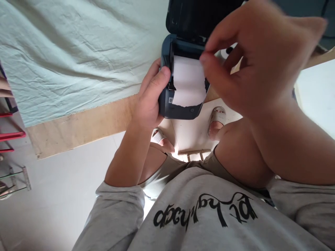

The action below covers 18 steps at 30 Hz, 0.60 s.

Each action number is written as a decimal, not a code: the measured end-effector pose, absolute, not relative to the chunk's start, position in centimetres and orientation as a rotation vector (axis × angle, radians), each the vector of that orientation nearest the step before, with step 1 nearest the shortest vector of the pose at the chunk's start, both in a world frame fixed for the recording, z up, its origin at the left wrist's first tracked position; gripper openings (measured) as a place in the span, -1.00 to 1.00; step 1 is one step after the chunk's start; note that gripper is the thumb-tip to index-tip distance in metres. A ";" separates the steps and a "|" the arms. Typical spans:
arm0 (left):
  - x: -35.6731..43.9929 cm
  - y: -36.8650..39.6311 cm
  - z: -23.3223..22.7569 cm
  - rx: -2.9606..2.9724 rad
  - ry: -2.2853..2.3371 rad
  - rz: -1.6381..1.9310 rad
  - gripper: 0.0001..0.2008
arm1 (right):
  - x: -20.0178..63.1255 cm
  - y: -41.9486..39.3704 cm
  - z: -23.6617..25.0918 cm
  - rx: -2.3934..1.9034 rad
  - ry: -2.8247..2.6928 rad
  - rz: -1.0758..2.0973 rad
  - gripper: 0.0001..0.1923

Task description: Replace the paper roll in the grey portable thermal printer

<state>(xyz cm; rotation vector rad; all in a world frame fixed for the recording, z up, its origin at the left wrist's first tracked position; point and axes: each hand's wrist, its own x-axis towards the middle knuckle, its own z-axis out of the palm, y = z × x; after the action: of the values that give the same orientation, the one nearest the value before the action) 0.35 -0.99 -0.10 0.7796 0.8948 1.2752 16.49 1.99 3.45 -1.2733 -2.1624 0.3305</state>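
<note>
My left hand is closed around the left side of a small dark portable printer, its thumb along the near rim. The printer's black lid stands open, folded back away from me. White paper shows in the bay, with a ragged end lying over the printer's front. At the paper's upper right edge, my right hand has its thumb and forefinger pressed together. Whether the paper or something small is between those fingertips I cannot tell. The right hand is slightly blurred and hides the printer's right side.
A pale green cloth covers the table to the left, with a wooden edge along its near side. A white round object is partly hidden behind my right hand. Red rails stand at the far left. My knees and feet are below.
</note>
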 end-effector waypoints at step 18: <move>0.4 -1.1 0.2 0.820 0.921 1.275 -0.77 | 17.7 1.9 4.3 -1.094 -2.189 0.745 -0.59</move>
<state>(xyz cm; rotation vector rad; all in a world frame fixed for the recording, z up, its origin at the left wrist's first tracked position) 0.39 -1.13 0.19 0.8197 0.9210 1.2749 17.68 1.90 4.34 -1.0936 -2.1888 0.7449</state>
